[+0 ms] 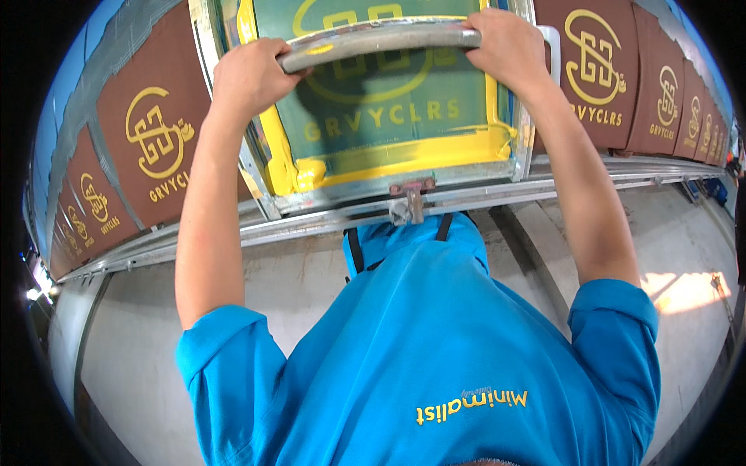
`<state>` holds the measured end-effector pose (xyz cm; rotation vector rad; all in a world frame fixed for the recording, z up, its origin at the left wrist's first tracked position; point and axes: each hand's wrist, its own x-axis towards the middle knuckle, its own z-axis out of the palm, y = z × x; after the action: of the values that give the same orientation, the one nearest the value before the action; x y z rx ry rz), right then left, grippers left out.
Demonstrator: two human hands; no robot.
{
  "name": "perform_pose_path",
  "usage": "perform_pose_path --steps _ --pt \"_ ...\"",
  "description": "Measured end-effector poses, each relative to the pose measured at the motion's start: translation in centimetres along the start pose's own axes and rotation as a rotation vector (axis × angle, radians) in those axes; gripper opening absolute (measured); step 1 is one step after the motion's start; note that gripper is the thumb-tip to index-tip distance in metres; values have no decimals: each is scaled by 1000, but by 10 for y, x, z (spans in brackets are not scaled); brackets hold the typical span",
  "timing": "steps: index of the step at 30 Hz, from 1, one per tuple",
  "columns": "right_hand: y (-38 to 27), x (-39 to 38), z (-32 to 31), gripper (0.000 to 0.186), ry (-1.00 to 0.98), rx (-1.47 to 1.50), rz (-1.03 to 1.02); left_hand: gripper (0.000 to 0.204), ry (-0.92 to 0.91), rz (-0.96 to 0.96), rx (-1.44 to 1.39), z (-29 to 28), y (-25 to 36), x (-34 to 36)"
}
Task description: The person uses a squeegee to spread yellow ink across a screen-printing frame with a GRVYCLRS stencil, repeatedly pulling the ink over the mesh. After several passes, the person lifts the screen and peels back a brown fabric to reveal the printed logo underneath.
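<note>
A long metal squeegee, smeared with yellow along it, spans the upper middle of a green screen-printing mesh in a metal frame. My left hand grips its left end, fingers curled round it. My right hand is closed on the right end. Thick yellow ink lies along the screen's lower and side borders, and a pale logo shows in the mesh. A metal clamp sits at the middle of the frame's lower edge.
Brown printed panels with yellow logos run in a row to both sides. A metal rail crosses below them. Beneath it is grey concrete with a dark gap at the right. My blue-clothed body stands against the rail.
</note>
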<state>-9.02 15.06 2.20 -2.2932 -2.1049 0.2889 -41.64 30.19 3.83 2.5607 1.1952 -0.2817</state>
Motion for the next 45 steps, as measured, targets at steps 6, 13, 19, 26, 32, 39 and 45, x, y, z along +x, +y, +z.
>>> perform_pose_path --steps 6,13,19,26,32,39,45 --pt "-33 -88 32 28 55 105 -44 38 -28 -42 -79 47 14 -87" --pt "-55 -113 82 44 135 139 -22 50 72 -57 -76 101 13 -120" --pt "-61 -154 111 55 78 228 -84 65 81 -73 -119 148 27 -160" --pt "-22 -134 57 32 71 276 -167 39 -156 8 -90 76 39 -122" --pt "40 10 40 21 146 135 -142 51 -68 50 5 46 -4 34" --pt "49 98 13 31 13 10 1 57 -61 54 105 3 -21 108" --pt "34 80 -13 40 67 -52 -24 53 -22 69 74 -19 -20 91"
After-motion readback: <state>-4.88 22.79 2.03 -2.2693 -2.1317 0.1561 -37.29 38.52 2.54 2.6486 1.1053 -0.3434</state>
